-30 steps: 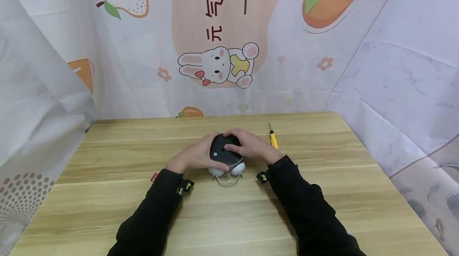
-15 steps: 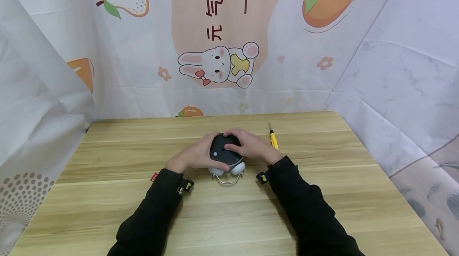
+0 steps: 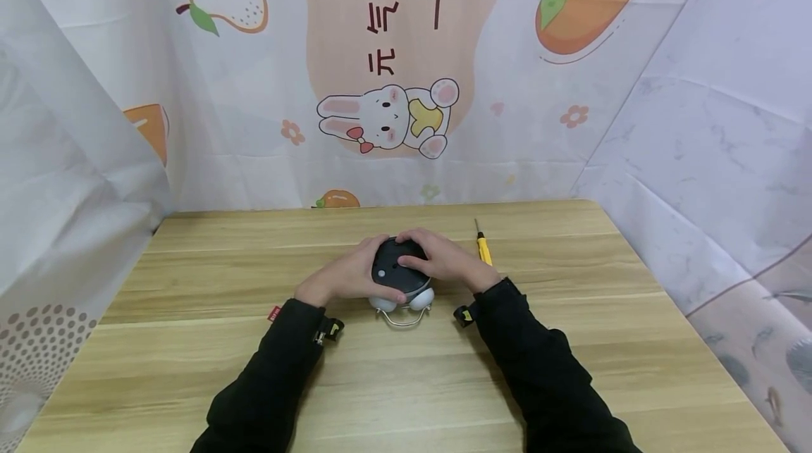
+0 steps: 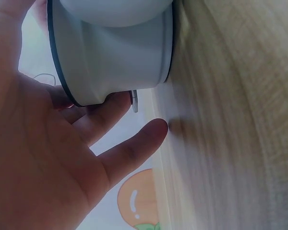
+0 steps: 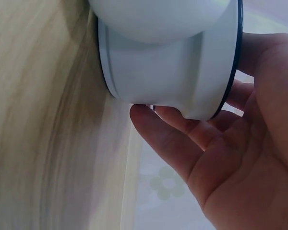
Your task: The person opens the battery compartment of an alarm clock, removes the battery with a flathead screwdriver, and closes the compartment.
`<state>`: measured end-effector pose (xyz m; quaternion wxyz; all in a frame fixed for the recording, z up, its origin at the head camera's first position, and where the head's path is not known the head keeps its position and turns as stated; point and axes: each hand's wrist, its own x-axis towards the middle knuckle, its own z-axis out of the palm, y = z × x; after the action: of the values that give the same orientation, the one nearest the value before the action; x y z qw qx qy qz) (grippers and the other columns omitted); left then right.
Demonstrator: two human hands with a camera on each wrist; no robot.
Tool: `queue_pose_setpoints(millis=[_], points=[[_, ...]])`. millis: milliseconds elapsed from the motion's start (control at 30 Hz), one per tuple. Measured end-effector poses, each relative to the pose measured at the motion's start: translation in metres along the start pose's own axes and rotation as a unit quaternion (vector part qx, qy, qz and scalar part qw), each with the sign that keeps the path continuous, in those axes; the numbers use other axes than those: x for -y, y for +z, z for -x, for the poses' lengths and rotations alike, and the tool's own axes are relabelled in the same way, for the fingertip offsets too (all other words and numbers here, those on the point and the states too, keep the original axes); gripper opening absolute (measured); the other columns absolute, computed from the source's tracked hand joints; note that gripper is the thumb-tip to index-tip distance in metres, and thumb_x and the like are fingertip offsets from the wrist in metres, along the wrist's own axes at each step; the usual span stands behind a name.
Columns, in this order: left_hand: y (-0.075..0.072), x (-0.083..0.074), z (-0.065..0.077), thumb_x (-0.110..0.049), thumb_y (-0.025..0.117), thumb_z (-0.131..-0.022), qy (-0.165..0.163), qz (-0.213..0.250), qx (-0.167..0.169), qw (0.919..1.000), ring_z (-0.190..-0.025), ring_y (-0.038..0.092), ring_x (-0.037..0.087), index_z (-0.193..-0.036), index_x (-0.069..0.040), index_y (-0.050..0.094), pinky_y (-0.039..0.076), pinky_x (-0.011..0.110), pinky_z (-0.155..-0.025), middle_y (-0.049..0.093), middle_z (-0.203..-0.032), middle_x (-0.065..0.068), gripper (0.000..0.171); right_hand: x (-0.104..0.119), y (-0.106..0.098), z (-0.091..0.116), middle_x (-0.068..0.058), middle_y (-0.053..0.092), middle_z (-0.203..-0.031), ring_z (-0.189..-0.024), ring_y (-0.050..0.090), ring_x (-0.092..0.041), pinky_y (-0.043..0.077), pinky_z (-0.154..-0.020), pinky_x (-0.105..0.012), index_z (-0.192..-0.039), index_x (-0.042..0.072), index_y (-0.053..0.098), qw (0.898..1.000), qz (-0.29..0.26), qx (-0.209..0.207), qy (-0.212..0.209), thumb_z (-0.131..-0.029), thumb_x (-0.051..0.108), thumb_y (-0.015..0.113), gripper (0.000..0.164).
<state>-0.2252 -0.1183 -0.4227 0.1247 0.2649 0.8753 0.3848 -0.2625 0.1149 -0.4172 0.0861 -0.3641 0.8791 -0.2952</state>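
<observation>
A white twin-bell alarm clock [image 3: 392,280] lies face down on the table, its black back upward. Its two white bells [image 3: 421,299] and thin wire handle [image 3: 404,324] point toward the person. My left hand [image 3: 345,277] grips the clock's left side, the thumb laid across near the bells. On the right, my right hand [image 3: 444,257] holds the far side, with its thumb on the black back. In the left wrist view, a small metal leg [image 4: 135,101] sticks out from the white casing [image 4: 120,60]. The right wrist view shows right-hand fingers [image 5: 168,139] curled under the casing's edge.
A yellow-handled screwdriver [image 3: 484,249] lies on the wooden table [image 3: 406,396] behind the right wrist, its shaft pointing away. A small red tag [image 3: 273,313] shows beside the left sleeve. A printed cloth [image 3: 241,115] hangs behind the table, with more cloth on both sides.
The head view has shifted very slightly. Both hands keep the same hold on the alarm clock, which stays in place.
</observation>
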Motion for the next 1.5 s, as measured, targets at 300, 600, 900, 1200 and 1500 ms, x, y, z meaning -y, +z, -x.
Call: queue_pose_setpoints(millis=[300,600,900,1200,1500], points=[[0.0004,0.0010,0.0008,-0.059,0.088,-0.070,-0.008,-0.003,0.003,1.0000,-0.116,0.051,0.016,-0.156,-0.016,0.030,0.046,0.033,-0.096,0.045,-0.139,0.001,0.112,0.0009,0.0012,0.0014,-0.013,0.055,-0.139,-0.128,0.052,-0.024,0.041,-0.107,-0.041,-0.139,0.004,0.054,1.000,-0.007,0.002,0.002,-0.103,0.028,0.062,0.044],[-0.0007,-0.0011,0.0017,-0.056,0.090,-0.070,-0.005,0.004,0.003,1.0000,-0.115,0.051,0.017,-0.155,-0.015,0.032,0.046,0.034,-0.096,0.046,-0.137,0.002,0.111,-0.0006,0.0020,0.0004,-0.014,0.054,-0.140,-0.129,0.051,-0.025,0.040,-0.109,-0.042,-0.139,0.003,0.053,1.000,-0.020,0.006,0.011,-0.103,0.027,0.063,0.045],[0.0003,0.0005,0.0002,-0.057,0.090,-0.069,0.001,0.004,-0.001,1.0000,-0.114,0.052,0.017,-0.154,-0.015,0.033,0.046,0.034,-0.095,0.046,-0.135,0.001,0.110,0.0008,0.0002,0.0005,-0.014,0.054,-0.140,-0.130,0.050,-0.025,0.040,-0.109,-0.042,-0.140,0.003,0.053,1.000,-0.025,0.009,0.012,-0.103,0.028,0.063,0.046],[-0.0014,-0.0031,0.0015,-0.055,0.090,-0.071,-0.004,0.008,0.002,1.0000,-0.118,0.051,0.018,-0.156,-0.012,0.030,0.046,0.036,-0.098,0.045,-0.140,0.003,0.113,0.0003,-0.0008,0.0002,-0.014,0.053,-0.141,-0.130,0.050,-0.025,0.040,-0.108,-0.042,-0.140,0.003,0.053,1.000,-0.023,0.011,0.010,-0.103,0.029,0.062,0.046],[-0.0009,-0.0025,0.0018,-0.056,0.089,-0.071,-0.003,-0.001,0.003,1.0000,-0.118,0.051,0.018,-0.156,-0.012,0.029,0.045,0.035,-0.098,0.044,-0.140,0.004,0.113,0.0017,0.0006,0.0000,-0.015,0.052,-0.140,-0.130,0.050,-0.026,0.039,-0.109,-0.042,-0.140,0.002,0.052,0.999,-0.032,0.014,0.012,-0.103,0.026,0.063,0.046]])
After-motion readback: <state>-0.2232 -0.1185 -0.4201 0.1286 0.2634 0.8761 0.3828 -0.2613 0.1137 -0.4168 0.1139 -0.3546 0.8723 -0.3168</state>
